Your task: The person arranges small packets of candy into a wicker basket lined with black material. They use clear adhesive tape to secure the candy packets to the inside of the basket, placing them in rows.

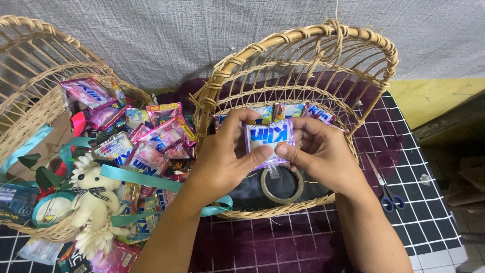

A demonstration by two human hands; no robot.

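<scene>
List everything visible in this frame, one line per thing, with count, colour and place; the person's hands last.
Wicker baskets: two, tan; one centre, one left.
Sachet: one, white and purple, held by both hands over the centre basket.
Sachet row: several, mixed colours, along the centre basket's back.
Tape roll: one, clear-brown, inside the centre basket.
Sachet pile: many, pink and purple, left basket.
Toy bear: one, cream, left basket front.
Ribbon: teal, left basket.
Scissors: one, blue handles, right on the grid cloth.
Left hand: on the sachet.
Right hand: on the sachet.

Grey woven cloth [202,35] hung behind, black white-gridded table cover [429,222], yellow wall strip [434,98], dim tiled floor [470,212] at right
</scene>
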